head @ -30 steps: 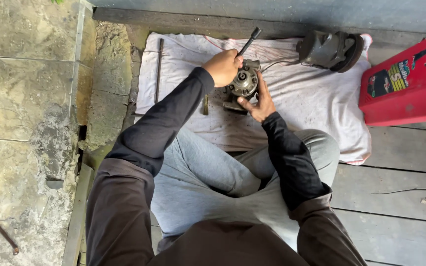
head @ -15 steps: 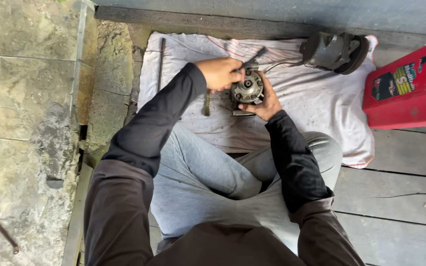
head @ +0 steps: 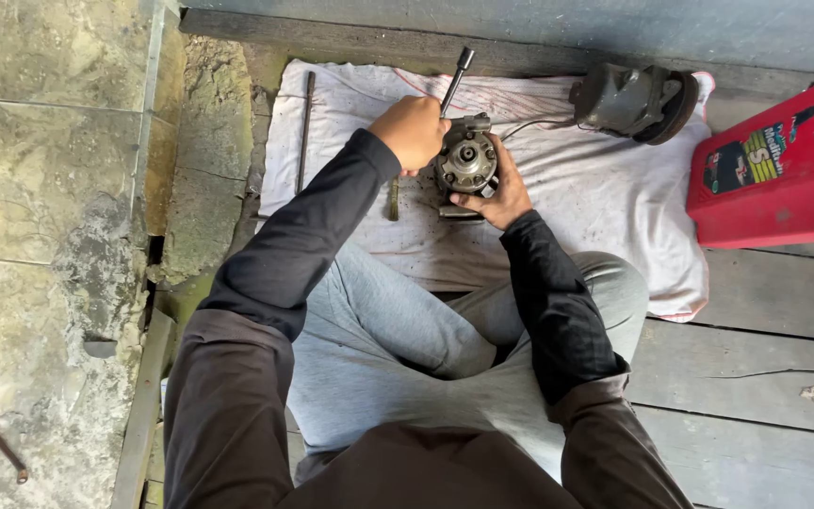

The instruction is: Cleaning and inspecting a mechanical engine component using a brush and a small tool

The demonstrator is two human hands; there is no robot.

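While gripped, grimy round grey motor part [head: 466, 162], dark tool [head: 455, 79] angled upward

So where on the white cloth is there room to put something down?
Bare cloth lies right of the right hand, between the dark round motor part up top and the red plastic container. A smaller strip lies between the thin metal rod and the left hand. It is crowded around the grey metal part both hands work on.
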